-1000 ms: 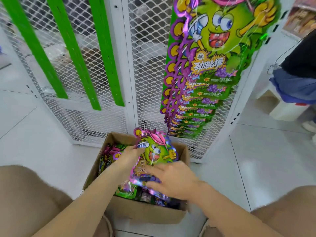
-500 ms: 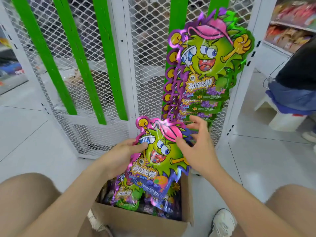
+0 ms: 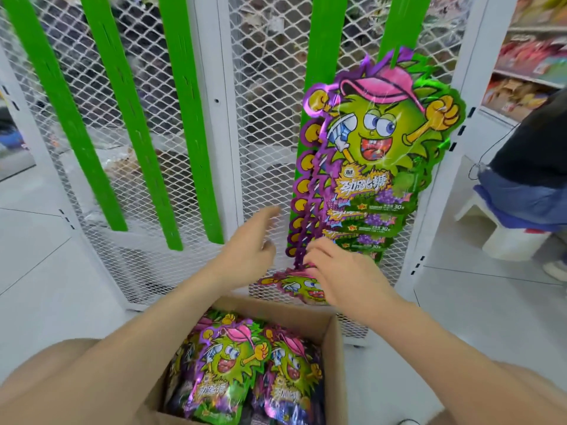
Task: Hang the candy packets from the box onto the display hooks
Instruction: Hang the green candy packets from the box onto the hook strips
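Mesh rack (image 3: 264,167): white wire panels on white posts, standing on the pale tiled floor (image 3: 460,326).
Green strips (image 3: 129,124): 3 slant down the left panel; 2 more run behind the hung candy.
Hanging packets (image 3: 380,142): an overlapping column on the right panel, with green cartoon faces in pink caps and purple foil edges.
Box (image 3: 336,363): open brown cardboard on the floor, just in front of the rack and between the person's knees.
Boxed packets (image 3: 233,369): 2 fronts showing, lying face up inside.
Right hand (image 3: 349,280): fingers curled over the held candy, blurred.
Left hand (image 3: 245,243): fingers straight, reaching at the mesh, holding nothing.
Candy packet (image 3: 294,285): tipped nearly flat under the right hand, at the foot of the hanging column, above the box's far edge.
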Tool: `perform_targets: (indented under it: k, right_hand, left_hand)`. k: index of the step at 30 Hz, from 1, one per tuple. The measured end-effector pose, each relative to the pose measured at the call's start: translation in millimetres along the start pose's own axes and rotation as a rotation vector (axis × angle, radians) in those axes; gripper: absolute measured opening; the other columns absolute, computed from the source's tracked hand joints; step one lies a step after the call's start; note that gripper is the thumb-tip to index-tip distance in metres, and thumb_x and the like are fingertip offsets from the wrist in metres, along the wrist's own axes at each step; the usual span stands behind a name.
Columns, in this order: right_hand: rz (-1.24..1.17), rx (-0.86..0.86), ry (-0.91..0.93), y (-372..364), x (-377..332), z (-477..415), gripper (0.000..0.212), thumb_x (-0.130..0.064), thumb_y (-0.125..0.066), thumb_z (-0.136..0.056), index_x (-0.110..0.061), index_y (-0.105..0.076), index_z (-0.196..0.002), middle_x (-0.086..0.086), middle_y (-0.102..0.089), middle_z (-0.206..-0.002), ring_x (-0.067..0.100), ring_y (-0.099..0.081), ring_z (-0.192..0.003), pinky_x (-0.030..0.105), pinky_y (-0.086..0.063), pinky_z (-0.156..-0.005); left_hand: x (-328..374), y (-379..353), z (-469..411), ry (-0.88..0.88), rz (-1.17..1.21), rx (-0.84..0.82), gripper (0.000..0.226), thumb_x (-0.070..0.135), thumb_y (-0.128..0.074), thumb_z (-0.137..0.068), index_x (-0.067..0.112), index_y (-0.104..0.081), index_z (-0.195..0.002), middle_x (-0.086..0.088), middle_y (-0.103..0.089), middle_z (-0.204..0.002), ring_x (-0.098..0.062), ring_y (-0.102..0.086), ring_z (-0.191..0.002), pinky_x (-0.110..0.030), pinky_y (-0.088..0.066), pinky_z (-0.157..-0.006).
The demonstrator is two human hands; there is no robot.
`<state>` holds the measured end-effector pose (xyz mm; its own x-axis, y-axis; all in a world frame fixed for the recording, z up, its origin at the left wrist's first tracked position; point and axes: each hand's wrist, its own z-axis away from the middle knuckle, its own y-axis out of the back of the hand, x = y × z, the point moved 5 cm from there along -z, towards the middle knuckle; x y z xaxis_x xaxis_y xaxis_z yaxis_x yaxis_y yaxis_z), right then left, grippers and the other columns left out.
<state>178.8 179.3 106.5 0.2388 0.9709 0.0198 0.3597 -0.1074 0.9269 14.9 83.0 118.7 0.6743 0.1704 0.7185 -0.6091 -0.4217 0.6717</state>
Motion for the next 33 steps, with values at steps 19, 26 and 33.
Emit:
perform_targets:
  k: [19, 26, 33]
  right_hand:
    - [0.125, -0.164, -0.195, 0.4, 43.9, -16.4, 0.024, -0.016, -0.07, -0.098, -0.027, -0.059, -0.116, -0.003, -0.017, -0.175, 0.023, -0.065, -0.106, 0.039, -0.042, -0.079]
    - [0.036, -0.173, -0.276, 23.9, 41.9, -6.7, 0.02, -0.035, -0.054, -0.108, -0.027, -0.061, -0.125, -0.006, -0.068, -0.125, 0.021, -0.066, -0.11, 0.037, -0.051, -0.088]
    - [0.041, -0.206, -0.203, 22.7, 36.1, -8.3, 0.021, -0.033, -0.052, -0.109, -0.026, -0.062, -0.126, -0.005, -0.069, -0.122, 0.02, -0.062, -0.114, 0.042, -0.048, -0.094]
  left_hand:
    - [30.3, -10.6, -49.4, -0.078, 0.1, 0.364, 0.036, 0.013, -0.048, -0.111, 0.017, -0.053, -0.146, 0.001, -0.052, -0.142, -0.01, -0.056, -0.125, -0.026, -0.045, -0.111]
    - [43.5, -25.0, -51.4, -0.015, 0.22, 0.293, 0.04, 0.014, -0.052, -0.11, 0.021, -0.051, -0.149, 0.0, -0.036, -0.133, -0.006, -0.064, -0.095, 0.006, -0.037, -0.085]
    - [47.3, -30.1, -62.7, 0.029, 0.225, 0.348, 0.027, 0.014, -0.062, -0.106, 0.026, -0.053, -0.129, -0.002, -0.039, -0.13, -0.001, -0.054, -0.084, -0.005, -0.045, -0.077]
